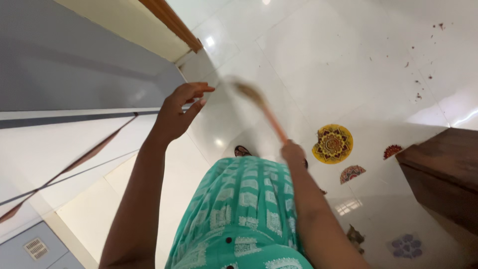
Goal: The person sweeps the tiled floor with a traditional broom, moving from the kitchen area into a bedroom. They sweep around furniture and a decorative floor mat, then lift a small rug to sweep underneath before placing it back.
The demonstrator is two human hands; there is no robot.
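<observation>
— What is the right hand (293, 151) doing?

— It is clenched around the lower end of an orange-handled broom (261, 105). The handle slants up and away from the person, and the head is a brown blur over the white tiled floor (318, 60), near the skirting of the wall at the top left corner of the floor.

— And the left hand (178, 113)?

— Released, gripping nothing. The fingers are loosely spread in the air just beside the grey and white cabinet front (74, 89), close to the blurred broom head but apart from it.

— How should the sweeping be done well from here?

— My judgement: keep the strokes low and short. The blur suggests a quick swing, and a fast head tends to scatter crumbs rather than gather them. The reddish-brown specks (420, 82) lie well apart from the broom, toward the top right corner of the floor, so the strokes would need to work toward them.

— Anything to avoid?

— The dark wooden furniture (443, 169) at the right edge of the floor, and the round yellow patterned floor decoration (332, 143) with smaller coloured ones near it. A flat, gentle pass suits those. A second hand on the handle would likely steady it.

— The feet?

— One sandalled foot (242, 150) shows just below the handle, above the green patterned garment (244, 209).
</observation>
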